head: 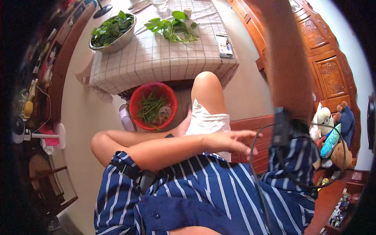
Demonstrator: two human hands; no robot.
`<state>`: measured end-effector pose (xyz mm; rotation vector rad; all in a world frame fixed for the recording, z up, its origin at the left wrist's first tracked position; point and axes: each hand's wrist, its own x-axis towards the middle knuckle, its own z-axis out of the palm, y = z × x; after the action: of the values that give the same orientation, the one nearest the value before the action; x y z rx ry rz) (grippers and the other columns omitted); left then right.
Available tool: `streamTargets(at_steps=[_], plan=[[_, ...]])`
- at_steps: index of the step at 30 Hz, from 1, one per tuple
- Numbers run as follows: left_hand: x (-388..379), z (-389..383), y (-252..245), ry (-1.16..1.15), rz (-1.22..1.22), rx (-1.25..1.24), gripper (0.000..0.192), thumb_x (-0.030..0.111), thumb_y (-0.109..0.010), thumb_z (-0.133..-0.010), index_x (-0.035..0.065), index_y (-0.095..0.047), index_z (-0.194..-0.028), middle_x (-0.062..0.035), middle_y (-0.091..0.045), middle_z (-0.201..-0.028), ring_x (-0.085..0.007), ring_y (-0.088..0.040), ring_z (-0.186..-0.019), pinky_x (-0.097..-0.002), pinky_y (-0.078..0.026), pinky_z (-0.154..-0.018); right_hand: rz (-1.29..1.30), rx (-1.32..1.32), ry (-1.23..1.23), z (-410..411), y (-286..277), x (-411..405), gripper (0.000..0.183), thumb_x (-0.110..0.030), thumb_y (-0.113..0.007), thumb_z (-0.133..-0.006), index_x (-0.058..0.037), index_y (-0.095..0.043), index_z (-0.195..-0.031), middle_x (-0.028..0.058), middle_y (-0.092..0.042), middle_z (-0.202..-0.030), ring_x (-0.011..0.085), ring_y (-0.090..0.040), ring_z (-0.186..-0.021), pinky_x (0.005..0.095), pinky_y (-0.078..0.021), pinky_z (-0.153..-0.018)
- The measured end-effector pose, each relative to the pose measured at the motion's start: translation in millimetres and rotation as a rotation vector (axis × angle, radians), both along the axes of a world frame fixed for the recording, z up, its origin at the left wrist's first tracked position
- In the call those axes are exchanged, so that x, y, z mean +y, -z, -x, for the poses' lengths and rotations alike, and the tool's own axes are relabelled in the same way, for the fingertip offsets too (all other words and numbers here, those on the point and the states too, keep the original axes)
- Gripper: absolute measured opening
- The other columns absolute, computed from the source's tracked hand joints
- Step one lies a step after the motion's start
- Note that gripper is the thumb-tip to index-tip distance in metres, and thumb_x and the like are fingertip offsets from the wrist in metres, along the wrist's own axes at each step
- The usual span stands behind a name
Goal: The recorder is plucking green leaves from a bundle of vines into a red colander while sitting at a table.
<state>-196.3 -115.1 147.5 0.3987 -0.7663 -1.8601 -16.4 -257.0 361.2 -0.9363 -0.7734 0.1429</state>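
My left hand (238,141) reaches across my lap towards the right, palm empty and fingers spread. Its fingertips are beside a thin black cable (251,151), which loops in front of my right sleeve; whether they touch it I cannot tell. My right arm is raised past the top edge, and the right hand is out of view. Before me, green leafy stems (173,28) lie loose on a table with a checked cloth (164,63). A metal basin (117,45) of leaves (113,29) stands at the table's left. Below it, a red basin (133,110) holds thin green stalks (151,107).
A phone (224,46) with a lit screen lies near the table's right corner. A small pale roll (187,11) stands behind the leaves. Lilac slippers (126,117) are beside the red basin. A carved wooden bench (329,73) and plush toys (324,117) are at right, a white fan (44,135) at left.
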Motion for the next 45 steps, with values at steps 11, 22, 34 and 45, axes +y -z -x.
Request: streamTargets(at_steps=[11,22,34,45], plan=[[-16,-58,-131,-0.005,0.306,0.052,0.061,0.017,-0.056,-0.086,-0.0003,-0.026,-0.136,-0.0151,-0.053,-0.115,-0.0206,-0.052,-0.107,-0.0314,-0.035,-0.096,1.488,0.478,0.03,182,0,-75,0.048,-0.018,-0.074,-0.072,-0.0003,-0.055,-0.113,0.0082,-0.059,-0.106,0.0141,-0.057,-0.091,0.0284,-0.0481,-0.077],[176,-151,-41,-0.618,-0.303,-0.342,0.041,0.023,-0.054,-0.087,-0.0037,-0.051,-0.118,-0.0146,-0.058,-0.114,-0.0229,-0.053,-0.108,-0.0335,-0.04,-0.092,1.161,0.023,-0.326,244,-49,-49,0.03,-0.018,-0.054,-0.087,0.0022,-0.053,-0.111,0.0074,-0.063,-0.071,0.01,-0.057,-0.059,0.0255,-0.0459,-0.052],[29,-56,84,-0.508,-0.485,0.092,0.065,0.06,-0.026,-0.09,0.0104,-0.041,-0.13,-0.0067,-0.048,-0.129,-0.0163,-0.048,-0.111,-0.0312,-0.036,-0.097,2.004,-0.921,0.85,331,-112,-119,0.019,-0.017,-0.051,-0.084,-0.0016,-0.055,-0.095,0.0068,-0.06,-0.069,0.0137,-0.056,-0.059,0.0266,-0.0456,-0.052],[17,-45,114,-0.461,-0.483,0.687,0.07,0.06,-0.016,-0.089,0.0105,-0.03,-0.136,-0.0057,-0.038,-0.137,-0.0238,-0.038,-0.123,-0.0376,-0.028,-0.103,2.18,-0.974,1.042,340,-113,-153,0.013,-0.016,-0.049,-0.082,-0.0051,-0.057,-0.08,0.0063,-0.058,-0.068,0.0171,-0.055,-0.058,0.0276,-0.0454,-0.052]])
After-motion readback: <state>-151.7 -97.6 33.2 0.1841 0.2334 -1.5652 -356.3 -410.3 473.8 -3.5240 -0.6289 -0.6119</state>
